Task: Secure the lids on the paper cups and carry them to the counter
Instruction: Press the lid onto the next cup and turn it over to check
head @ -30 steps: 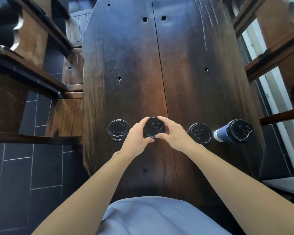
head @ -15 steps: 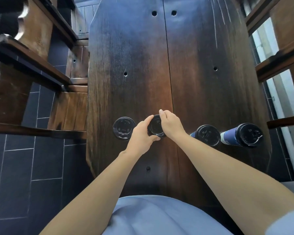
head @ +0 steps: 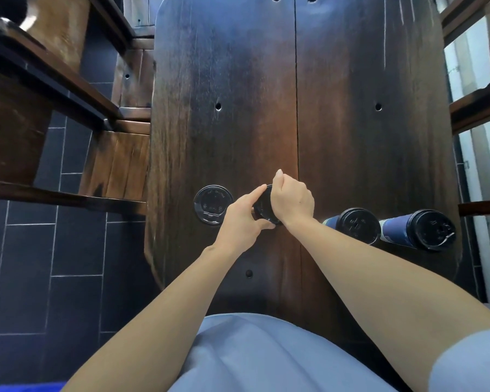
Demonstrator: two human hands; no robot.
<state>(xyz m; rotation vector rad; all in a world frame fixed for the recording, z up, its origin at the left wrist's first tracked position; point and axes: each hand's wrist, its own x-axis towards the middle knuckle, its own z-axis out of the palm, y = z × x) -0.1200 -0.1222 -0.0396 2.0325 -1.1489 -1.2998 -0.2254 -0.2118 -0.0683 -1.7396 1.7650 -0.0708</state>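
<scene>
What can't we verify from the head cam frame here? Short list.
- Head view: lid of the middle cup, mostly covered by the left hand and right hand; seating unclear.
- Middle cup body: hidden under both hands.
- Leftmost cup: only its lid shows from above.
- Embossed lid text: too small to read.
- Counter: not in frame.

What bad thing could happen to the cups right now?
1. Both hands, left and right, squeeze the lid of the middle cup; pressing unevenly could tip it or leave the lid crooked.
2. The right forearm passes close above the neighbouring blue cup; a careless pull back could knock it over.
3. The far-right cup stands near the table's edge, so a bump might send it off.
</scene>
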